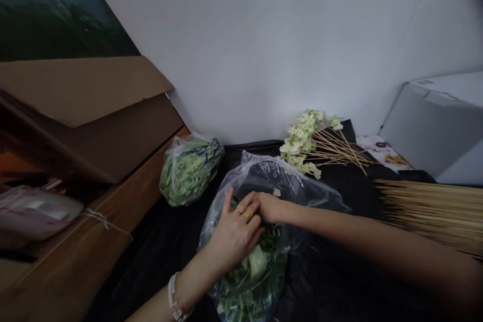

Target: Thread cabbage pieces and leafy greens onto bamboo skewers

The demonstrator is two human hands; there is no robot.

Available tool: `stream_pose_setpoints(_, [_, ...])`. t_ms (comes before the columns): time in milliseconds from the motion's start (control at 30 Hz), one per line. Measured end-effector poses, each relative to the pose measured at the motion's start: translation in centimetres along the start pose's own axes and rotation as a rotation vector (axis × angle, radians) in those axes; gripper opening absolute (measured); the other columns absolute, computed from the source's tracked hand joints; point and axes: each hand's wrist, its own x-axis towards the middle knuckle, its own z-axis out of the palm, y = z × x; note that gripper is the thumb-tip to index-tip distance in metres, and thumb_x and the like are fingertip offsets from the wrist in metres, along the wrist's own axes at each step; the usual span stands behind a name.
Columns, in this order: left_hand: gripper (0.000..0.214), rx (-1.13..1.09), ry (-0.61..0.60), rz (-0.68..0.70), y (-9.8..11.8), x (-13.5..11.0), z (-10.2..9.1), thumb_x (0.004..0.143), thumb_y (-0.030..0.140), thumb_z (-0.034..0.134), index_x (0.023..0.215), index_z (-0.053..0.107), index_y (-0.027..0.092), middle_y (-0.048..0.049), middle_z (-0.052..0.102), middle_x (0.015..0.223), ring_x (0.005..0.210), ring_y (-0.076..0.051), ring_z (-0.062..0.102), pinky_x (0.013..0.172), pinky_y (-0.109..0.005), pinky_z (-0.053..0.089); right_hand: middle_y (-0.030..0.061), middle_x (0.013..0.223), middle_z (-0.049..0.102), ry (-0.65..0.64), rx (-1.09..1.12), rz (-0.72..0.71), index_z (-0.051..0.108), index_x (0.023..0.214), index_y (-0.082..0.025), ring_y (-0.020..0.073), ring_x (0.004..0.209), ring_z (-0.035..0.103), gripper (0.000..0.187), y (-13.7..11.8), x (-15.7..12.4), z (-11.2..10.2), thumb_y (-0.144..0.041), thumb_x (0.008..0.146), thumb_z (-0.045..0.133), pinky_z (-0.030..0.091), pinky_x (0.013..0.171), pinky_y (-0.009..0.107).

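Clear plastic makes up the bag, which we find open on the black sheet, with greens and a pale chunk inside it. We observe the left hand and the right hand meeting over the mouth of the bag. The left hand has one finger stretched out apart and the others bent toward the right hand; a gold-coloured ring sits on it, and a pale bracelet circles the wrist. The right hand, its arm extending to the right of the bag, has its fingers bent and largely covered by the left hand. We cannot tell whether either hand grips anything, as the contact is hidden.

Left of the bag, and apart from it, we record a second bag, also of greens, with blue strips showing on it. Just beyond the bag, to its right, lie leaves on sticks. Farther right of the bag we note a bundle of skewers. Well left of the bag stands a carton.
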Motion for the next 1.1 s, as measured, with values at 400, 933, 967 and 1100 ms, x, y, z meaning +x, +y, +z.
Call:
stream_pose_setpoints(400, [0.012, 0.011, -0.074, -0.046, -0.2, -0.6, 1.2, 0.087, 0.029, 0.061, 0.078, 0.063, 0.020, -0.0060, 0.072, 0.080, 0.094, -0.027, 0.068, 0.115, -0.061, 0.020, 0.0140, 0.103, 0.070, 0.128, -0.099, 0.044, 0.069, 0.102, -0.015, 0.0264, 0.095, 0.068, 0.023, -0.5, -2.5, -0.7, -0.014, 0.085, 0.053, 0.050, 0.075, 0.033])
stream_pose_setpoints(933, [0.008, 0.109, -0.194, -0.049, 0.2, -0.4, 0.4, 0.088, 0.026, 0.061, 0.084, 0.062, 0.019, -0.0019, 0.066, 0.076, 0.081, -0.022, 0.065, 0.112, -0.058, 0.026, 0.0108, 0.099, 0.069, 0.209, -0.210, 0.094, 0.066, 0.099, -0.016, 0.0229, 0.089, 0.068, 0.025, 1.0, -8.4, -4.0, -0.009, 0.086, 0.047, 0.046, 0.071, 0.029])
stream_pose_setpoints(967, [0.007, 0.115, -0.195, -0.046, 0.2, -0.5, 0.4, 0.088, 0.026, 0.061, 0.088, 0.063, 0.019, -0.0023, 0.066, 0.077, 0.081, -0.022, 0.065, 0.111, -0.059, 0.027, 0.0127, 0.102, 0.068, 0.202, -0.221, 0.112, 0.066, 0.103, -0.014, 0.0237, 0.089, 0.068, 0.028, 1.1, -8.6, -4.0, -0.006, 0.085, 0.047, 0.047, 0.070, 0.030])
stream_pose_setpoints(1100, [0.006, 0.094, -0.189, -0.019, 0.3, -1.1, 0.7, 0.088, 0.023, 0.059, 0.088, 0.064, 0.021, -0.0044, 0.066, 0.086, 0.090, -0.024, 0.064, 0.112, -0.060, 0.025, 0.0192, 0.096, 0.070, 0.118, -0.248, 0.158, 0.069, 0.098, -0.008, 0.0290, 0.085, 0.070, 0.028, 1.5, -9.2, -3.7, 0.001, 0.076, 0.054, 0.049, 0.069, 0.033])
